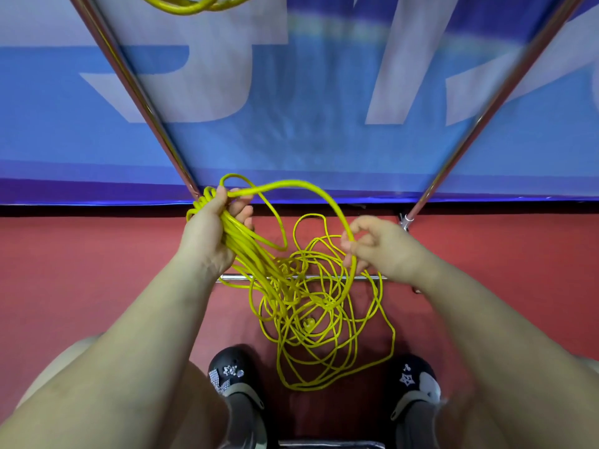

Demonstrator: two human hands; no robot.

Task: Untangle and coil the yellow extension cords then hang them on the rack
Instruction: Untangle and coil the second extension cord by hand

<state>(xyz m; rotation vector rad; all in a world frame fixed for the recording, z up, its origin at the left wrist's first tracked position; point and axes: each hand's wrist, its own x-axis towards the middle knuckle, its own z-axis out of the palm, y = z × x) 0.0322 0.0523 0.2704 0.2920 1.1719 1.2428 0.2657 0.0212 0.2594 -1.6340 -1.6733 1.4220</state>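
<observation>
Here the left hand (212, 226), left of centre in the frame, has its fingers curled round a bundle of gathered yellow plastic cord loops (235, 236), the coil begun so far. From its fingertips one strand arcs up and across to the right hand (377, 246), right of centre, which pinches that same strand between thumb and curled fingers. Below the right hand the strand drops into the loose tangle of thin yellow extension cord (319, 322) lying on the red floor (97, 254) in the lower middle, between two black shoes (235, 379).

The free cord thus lies down and toward the viewer from both hands, its run roughly vertical in the frame. The right hand is nearer the slack, so it would likely feed the next loop leftward. Another coiled yellow cord (191, 4) already hangs from the chrome metal rack (142, 92) at the top edge.
</observation>
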